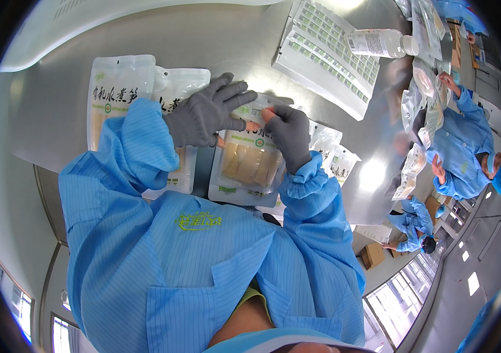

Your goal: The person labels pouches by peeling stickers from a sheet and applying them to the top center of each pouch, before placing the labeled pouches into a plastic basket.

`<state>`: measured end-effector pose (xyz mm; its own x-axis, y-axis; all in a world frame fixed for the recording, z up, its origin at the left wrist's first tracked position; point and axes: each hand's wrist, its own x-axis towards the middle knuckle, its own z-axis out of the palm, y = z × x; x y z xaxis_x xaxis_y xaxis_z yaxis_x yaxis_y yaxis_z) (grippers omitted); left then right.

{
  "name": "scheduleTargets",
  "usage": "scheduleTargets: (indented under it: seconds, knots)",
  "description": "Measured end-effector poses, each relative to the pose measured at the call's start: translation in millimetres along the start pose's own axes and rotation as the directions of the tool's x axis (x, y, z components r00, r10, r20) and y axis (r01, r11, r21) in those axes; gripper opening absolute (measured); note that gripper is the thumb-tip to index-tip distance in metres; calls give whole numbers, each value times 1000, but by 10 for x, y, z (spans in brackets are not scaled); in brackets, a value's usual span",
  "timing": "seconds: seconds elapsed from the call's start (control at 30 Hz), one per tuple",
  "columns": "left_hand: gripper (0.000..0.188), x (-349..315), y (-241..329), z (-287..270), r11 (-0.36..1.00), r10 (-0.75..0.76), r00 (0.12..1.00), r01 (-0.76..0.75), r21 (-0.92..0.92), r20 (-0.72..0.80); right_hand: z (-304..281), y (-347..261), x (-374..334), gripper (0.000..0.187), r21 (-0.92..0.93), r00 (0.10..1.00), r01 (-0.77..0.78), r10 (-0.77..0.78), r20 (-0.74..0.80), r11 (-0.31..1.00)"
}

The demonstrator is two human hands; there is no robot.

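A clear-and-white food pouch [249,162] with pale pieces inside lies flat on the metal table in front of me. My left hand [209,115], in a grey glove with some bare fingertips, rests over its upper left part, fingers stretched out. Curled at the pouch's upper right is my right hand [289,134], also grey-gloved, its bare fingertip close to the printed front. Whether something small sits in that pinch is hidden. Left of my hands are similar pouches [122,79], partly covered by my sleeve. More pouches [340,162] stick out beyond my right wrist.
Sheets of small green labels [327,56] lie at the far right of the metal table [215,44], with a white capped bottle [377,43] on them. Filled pouches [412,167] line the right edge, where a co-worker in blue [465,144] stands. A pale curved rim [85,26] borders the far left.
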<state>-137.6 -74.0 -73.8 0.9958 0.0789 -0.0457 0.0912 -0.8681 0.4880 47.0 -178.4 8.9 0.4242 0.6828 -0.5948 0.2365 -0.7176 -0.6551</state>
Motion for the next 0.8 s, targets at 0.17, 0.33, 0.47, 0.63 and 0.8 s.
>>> scheduleTargets:
  seconds: [0.17, 0.33, 0.47, 0.63, 0.8]
  knots:
    - [60, -34, 10, -107, 999, 13, 999, -15, -43, -43, -1, 42, 35, 26, -70, 999, 38, -37, 12, 997]
    - [57, -50, 139, -359, 999, -33, 996, 30, -25, -87, -60, 122, 67, 26, -418, 964, 185, -247, -97, 889]
    - [54, -35, 121, -316, 996, -21, 985, 6, -85, -170, -135, 29, 38, 30, -425, 965, 158, -231, -124, 891]
    - [46, -44, 134, -349, 997, -55, 992, 49, -58, -111, -30, 17, 169, 46, -555, 960, 220, -279, -23, 802]
    - [37, -81, 103, -317, 994, -28, 977, 5, -108, -212, -185, 156, 352, 43, -410, 963, 269, -244, 115, 871]
